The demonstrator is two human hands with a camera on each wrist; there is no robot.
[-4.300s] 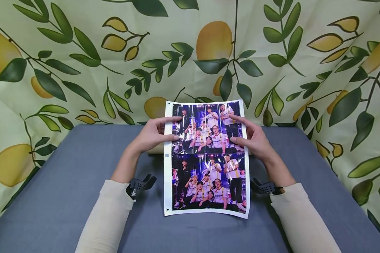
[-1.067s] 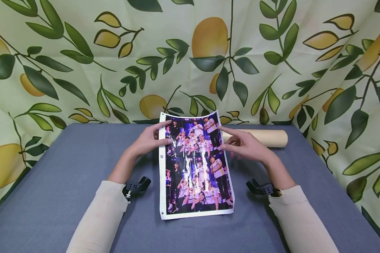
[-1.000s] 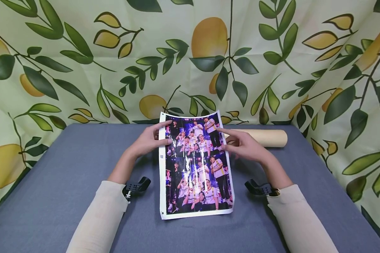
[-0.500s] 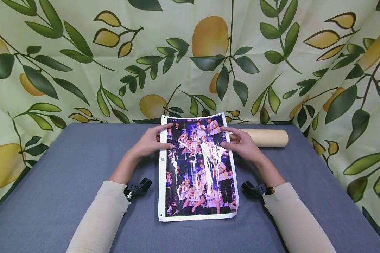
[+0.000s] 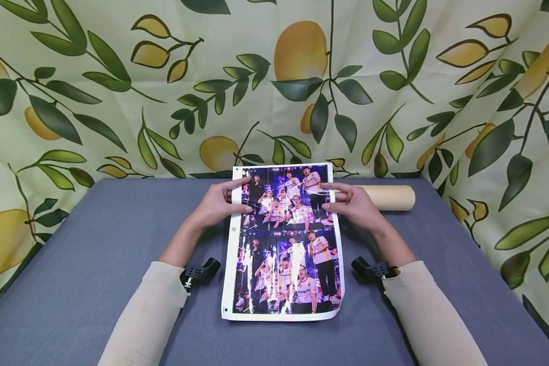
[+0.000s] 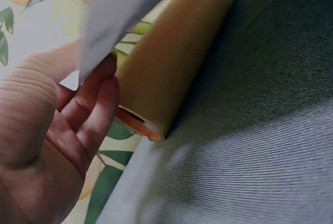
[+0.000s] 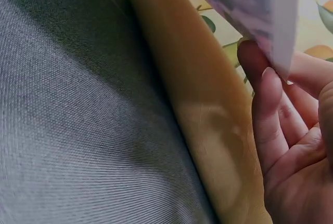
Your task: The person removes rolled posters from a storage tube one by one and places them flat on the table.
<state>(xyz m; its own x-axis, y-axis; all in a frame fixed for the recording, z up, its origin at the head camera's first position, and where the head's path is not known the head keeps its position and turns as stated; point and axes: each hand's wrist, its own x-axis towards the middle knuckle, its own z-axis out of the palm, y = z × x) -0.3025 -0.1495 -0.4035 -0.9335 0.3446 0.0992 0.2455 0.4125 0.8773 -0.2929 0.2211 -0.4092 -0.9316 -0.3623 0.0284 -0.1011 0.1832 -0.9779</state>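
A glossy printed sheet (image 5: 283, 272), white-bordered with the same group photo twice, is held up at its upper part above the table. My left hand (image 5: 215, 206) pinches its left edge, thumb on the front and fingers behind. On the opposite edge my right hand (image 5: 354, 206) pinches it the same way. In the left wrist view the left hand (image 6: 57, 114) has the sheet's corner between thumb and fingers; the right hand (image 7: 296, 130) likewise in the right wrist view. Behind the sheet lies a brown cardboard tube (image 5: 391, 197), mostly hidden in the head view.
A blue-grey cloth covers the table (image 5: 132, 223). The tube (image 6: 171, 52) rests on it toward the back edge, and its open end shows in the left wrist view. A leaf-and-fruit printed curtain (image 5: 238, 101) hangs behind and at both sides.
Over the last seconds the sheet shifts left, uncovering the tube's right end. Since half a second ago its lower edge swings slightly left and its top flattens. Both hands keep their pinch.
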